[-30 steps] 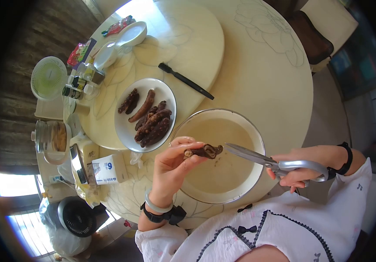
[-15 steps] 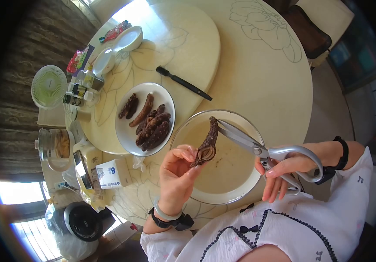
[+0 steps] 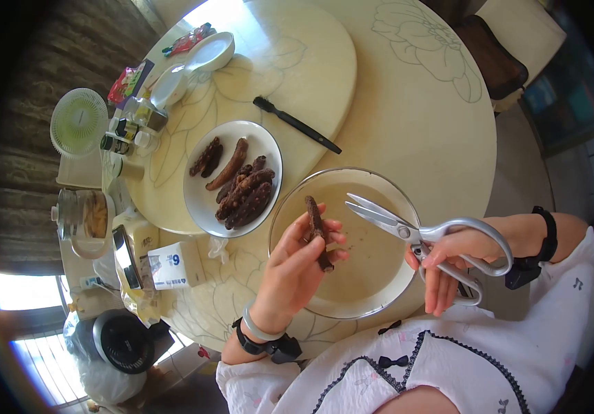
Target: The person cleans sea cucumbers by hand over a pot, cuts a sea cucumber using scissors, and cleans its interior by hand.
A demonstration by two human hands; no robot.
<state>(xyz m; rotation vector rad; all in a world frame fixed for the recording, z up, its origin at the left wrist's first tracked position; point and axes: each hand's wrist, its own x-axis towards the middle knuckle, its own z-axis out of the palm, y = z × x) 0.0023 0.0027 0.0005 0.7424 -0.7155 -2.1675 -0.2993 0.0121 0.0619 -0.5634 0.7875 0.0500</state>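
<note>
My left hand [image 3: 295, 259] holds a dark brown, bumpy sea cucumber [image 3: 315, 222] between thumb and fingers, above a wide white basin [image 3: 397, 293] of cloudy liquid with small dark bits in it. Kitchen scissors [image 3: 441, 226] with silver handles are in my right hand [image 3: 457, 254], fingers through the loops. Their blades are slightly apart over the basin, pointing left, a short gap away from the sea cucumber. Left of the basin, a white plate [image 3: 199, 201] carries several more sea cucumbers [image 3: 247, 193].
A black brush [image 3: 298, 125] lies on the raised round turntable [image 3: 317, 62]. White bowls [image 3: 212, 52], seasoning jars [image 3: 126, 131] and a green-white strainer basket [image 3: 78, 123] stand farther left. A tissue pack [image 3: 175, 265] and a glass kettle [image 3: 90, 217] sit at the table's left edge.
The sea cucumber has been turned in my left hand, so its ringed open end no longer faces the camera. The scissor tips have come away from it.
</note>
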